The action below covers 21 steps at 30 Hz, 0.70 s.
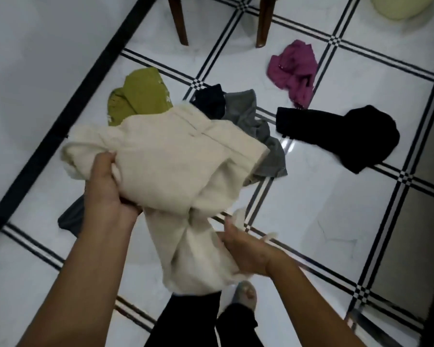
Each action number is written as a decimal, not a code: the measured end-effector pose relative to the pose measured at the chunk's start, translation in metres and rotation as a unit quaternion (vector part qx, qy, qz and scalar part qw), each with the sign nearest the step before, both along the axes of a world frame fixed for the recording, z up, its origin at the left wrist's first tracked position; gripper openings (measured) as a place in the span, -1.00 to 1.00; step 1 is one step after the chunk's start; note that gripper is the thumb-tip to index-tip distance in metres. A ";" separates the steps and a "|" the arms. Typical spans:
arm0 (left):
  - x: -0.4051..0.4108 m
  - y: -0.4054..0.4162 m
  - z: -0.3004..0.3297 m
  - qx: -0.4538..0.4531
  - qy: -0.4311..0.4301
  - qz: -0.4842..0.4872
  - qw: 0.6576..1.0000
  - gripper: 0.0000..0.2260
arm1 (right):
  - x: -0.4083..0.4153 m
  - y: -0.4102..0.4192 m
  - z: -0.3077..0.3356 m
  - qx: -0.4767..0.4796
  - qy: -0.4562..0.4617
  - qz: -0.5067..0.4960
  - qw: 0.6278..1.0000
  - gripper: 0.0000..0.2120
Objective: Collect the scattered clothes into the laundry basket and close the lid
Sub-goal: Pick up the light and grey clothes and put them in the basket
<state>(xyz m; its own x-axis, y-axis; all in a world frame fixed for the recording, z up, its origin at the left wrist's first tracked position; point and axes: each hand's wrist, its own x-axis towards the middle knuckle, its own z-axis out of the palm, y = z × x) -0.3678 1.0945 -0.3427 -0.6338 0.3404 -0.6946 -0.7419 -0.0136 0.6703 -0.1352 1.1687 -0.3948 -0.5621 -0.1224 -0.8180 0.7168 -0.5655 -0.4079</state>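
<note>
A cream garment (171, 171) hangs bunched above the floor, held by both hands. My left hand (105, 186) grips its upper left side, and my right hand (246, 249) clutches its lower part. On the tiles beyond lie an olive-green garment (140, 96), a grey garment (256, 126) with a dark navy piece (211, 100) on it, a black garment (348, 136) and a magenta garment (293, 71). A dark grey cloth (72, 216) shows under my left forearm. No laundry basket can be made out with certainty.
White floor tiles with black-striped seams (323, 196). Two dark wooden chair legs (178, 21) stand at the top. A pale yellow round object (396, 6) sits at the top right corner. A white wall with black skirting (60, 108) runs along the left. My foot (246, 294) is below.
</note>
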 end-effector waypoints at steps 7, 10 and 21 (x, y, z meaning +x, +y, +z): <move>-0.078 0.049 -0.013 -0.190 0.214 0.080 0.955 -0.60 | -0.020 0.018 -0.057 0.079 -0.082 0.298 0.948 -0.24; -0.094 0.042 -0.027 -0.309 0.279 -0.047 0.908 -0.53 | -0.029 0.050 -0.063 0.192 -0.133 0.057 0.971 -0.66; -0.020 0.116 -0.126 -0.293 0.034 -0.330 0.897 -0.38 | -0.168 0.143 -0.090 -0.105 -0.154 -0.377 0.907 -0.53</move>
<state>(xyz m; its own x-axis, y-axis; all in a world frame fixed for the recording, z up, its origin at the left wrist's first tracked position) -0.3880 1.2109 -0.4689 -0.4754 0.2465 -0.8445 -0.4157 0.7831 0.4626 -0.3033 1.3120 -0.4853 -0.2991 0.0300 -0.9537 0.1560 -0.9845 -0.0798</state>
